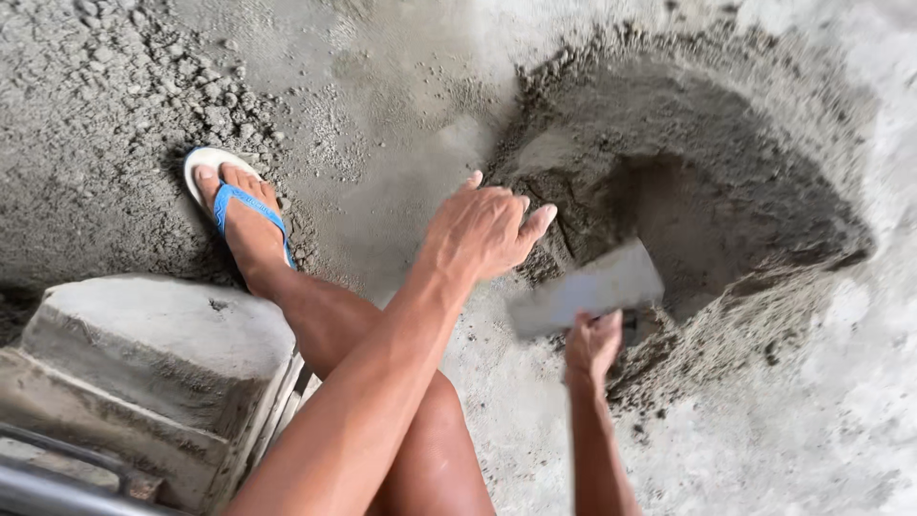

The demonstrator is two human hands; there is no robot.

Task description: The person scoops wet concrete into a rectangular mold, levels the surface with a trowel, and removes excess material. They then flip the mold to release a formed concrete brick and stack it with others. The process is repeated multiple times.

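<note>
- The trowel (pixel 587 291), a flat grey rectangular blade, lay tilted at the near edge of the hollow in the mortar pile (pixel 726 172), its blade blurred.
- The right hand (pixel 592 346) held the trowel from below, its grip clenched round the handle, which was mostly hidden under the blade.
- The left hand (pixel 487 229) hovered above the ground just left of the pile, grip released, fingers loosely spread and holding nothing; whether it touched the mortar could not be told.
- The pile was a grey mound of damp sandy mix with a deep scoop dug out of its middle, the cut wall darker than the crumbly rim.
- The floor (pixel 841 420) around it was pale concrete dusted with the same grey mix.
- A foot (pixel 244 215) in a blue-strapped sandal with a white sole stood to the left, on coarse gravelly mix (pixel 115 86).
- The bare leg ran from that foot down towards the camera, passing under the left forearm.
- A grey concrete block (pixel 153 344) sat at the lower left, just beside the leg, with a metal bar (pixel 48 483) at the corner.
</note>
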